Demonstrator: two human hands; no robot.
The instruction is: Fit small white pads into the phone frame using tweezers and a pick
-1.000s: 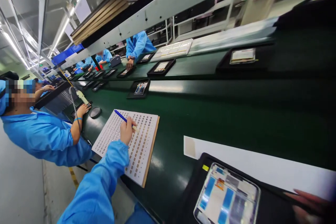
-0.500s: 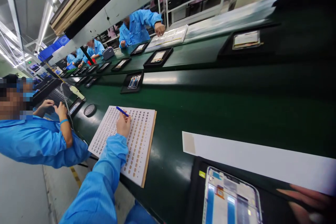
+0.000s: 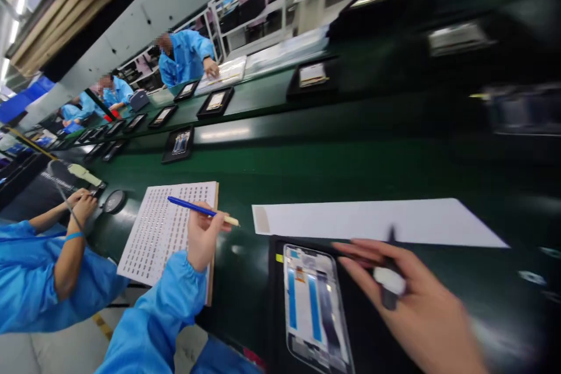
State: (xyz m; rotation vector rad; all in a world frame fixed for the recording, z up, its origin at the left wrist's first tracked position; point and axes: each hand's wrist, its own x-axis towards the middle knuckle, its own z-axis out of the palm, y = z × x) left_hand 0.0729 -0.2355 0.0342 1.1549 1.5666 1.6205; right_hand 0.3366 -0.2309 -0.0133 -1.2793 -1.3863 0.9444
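My left hand (image 3: 204, 239) is closed round a blue pen-like stick (image 3: 188, 204) with a cream tip that points right. It hovers over the right edge of a white sheet (image 3: 153, 228) with rows of small dark pieces. My right hand (image 3: 407, 286) is closed on a dark thin tool (image 3: 388, 295) with a white round part; blur hides its kind. Just left of these fingers lies an opened phone housing (image 3: 302, 292) with blue strips, in a black tray (image 3: 275, 298). Behind the tray lies a long white paper strip (image 3: 359, 219).
Black trays with phone parts, one of them a tray (image 3: 177, 145), stand along the green bench (image 3: 272, 169). A round dark dish (image 3: 114, 201) is near a co-worker's hands (image 3: 83, 204) at left. Another person (image 3: 186, 52) works across the bench.
My left hand has lifted from the middle of the sheet to its right edge, with the stick's cream tip now visible. My right hand has come further into view. The view has swung right.
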